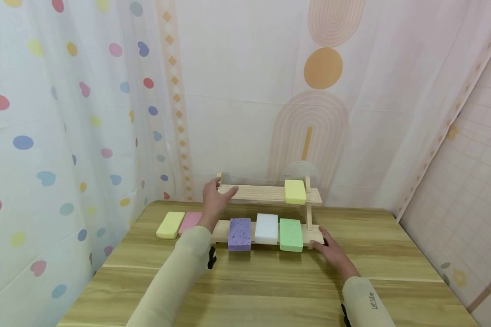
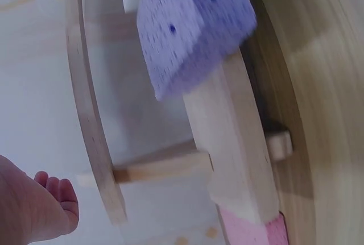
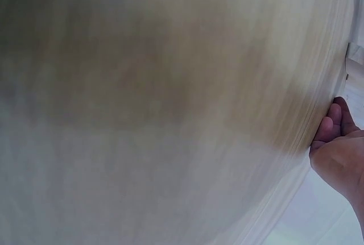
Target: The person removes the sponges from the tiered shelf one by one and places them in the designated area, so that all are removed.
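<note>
- Two bare hands framed a small wooden stand point(image 1: 253, 193), one at either end.
- Left hand point(image 1: 216, 199): thumb stretched out over the left end of the upper shelf, fingers loosely bent near the post and, in the left wrist view, holding nothing.
- Right hand point(image 1: 331, 250): thumb and fingers parted around the right end of the lower shelf point(image 1: 221, 231); whether they gripped it could not be told.
- On the lower shelf, left to right, lay a speckled purple sponge point(image 1: 239, 235), a white sponge point(image 1: 266, 229) and a speckled green sponge point(image 1: 291, 235), apart from one another.
- On the upper shelf, near its right end, lay a yellow sponge point(image 1: 295, 191).
- Just past the lower shelf's left end was a pink sponge point(image 1: 190, 220), partly hidden by the left arm; left of it lay a second yellow sponge point(image 1: 170, 225).
- Pale sleeves point(image 1: 176, 272) covered both forearms.
- Beneath everything, a wood-grain table point(image 1: 270, 290).
- Behind hung a pale curtain point(image 1: 237, 68) with arches; at left, a dotted curtain point(image 1: 94, 91).
</note>
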Demonstrator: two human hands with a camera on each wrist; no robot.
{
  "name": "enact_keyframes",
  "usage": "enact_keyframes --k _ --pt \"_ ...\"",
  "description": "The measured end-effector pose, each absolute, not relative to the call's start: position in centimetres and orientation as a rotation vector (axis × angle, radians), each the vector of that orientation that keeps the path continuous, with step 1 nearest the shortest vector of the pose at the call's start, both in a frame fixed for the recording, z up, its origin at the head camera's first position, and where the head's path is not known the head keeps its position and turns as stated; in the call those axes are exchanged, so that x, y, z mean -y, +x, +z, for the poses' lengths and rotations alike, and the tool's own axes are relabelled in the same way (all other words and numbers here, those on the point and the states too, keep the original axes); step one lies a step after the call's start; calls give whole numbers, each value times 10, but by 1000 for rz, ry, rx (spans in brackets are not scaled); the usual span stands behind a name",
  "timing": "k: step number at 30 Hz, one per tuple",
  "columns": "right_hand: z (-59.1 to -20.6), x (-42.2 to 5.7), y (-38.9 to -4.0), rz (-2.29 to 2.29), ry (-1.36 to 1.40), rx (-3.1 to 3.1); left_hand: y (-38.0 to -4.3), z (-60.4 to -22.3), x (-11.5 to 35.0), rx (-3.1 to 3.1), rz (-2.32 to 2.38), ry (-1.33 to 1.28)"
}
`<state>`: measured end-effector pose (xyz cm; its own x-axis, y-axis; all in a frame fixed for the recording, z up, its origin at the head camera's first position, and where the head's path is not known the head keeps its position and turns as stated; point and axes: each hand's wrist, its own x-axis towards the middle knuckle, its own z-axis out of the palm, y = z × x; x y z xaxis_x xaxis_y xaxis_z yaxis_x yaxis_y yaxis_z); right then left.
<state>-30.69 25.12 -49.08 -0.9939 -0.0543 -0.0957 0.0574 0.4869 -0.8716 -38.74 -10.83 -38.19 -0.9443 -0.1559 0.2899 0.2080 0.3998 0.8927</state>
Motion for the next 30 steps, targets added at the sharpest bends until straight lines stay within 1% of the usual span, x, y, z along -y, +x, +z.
enact_keyframes --k 7,14,20,30 --pt "-490 -252 -307 -1530 2 -2628 -384 -376 71 2342 -1582 -98" --pt "-490 -253 -307 -1511 3 -2635 -385 -380 40 2342 -1563 -127" --pt "-490 -252 -308 -1510 -35 -2638 -382 -379 18 2347 -1559 -159" --pt "-491 -249 -304 -1518 -6 -2641 -376 -385 -23 2379 -1510 -174"
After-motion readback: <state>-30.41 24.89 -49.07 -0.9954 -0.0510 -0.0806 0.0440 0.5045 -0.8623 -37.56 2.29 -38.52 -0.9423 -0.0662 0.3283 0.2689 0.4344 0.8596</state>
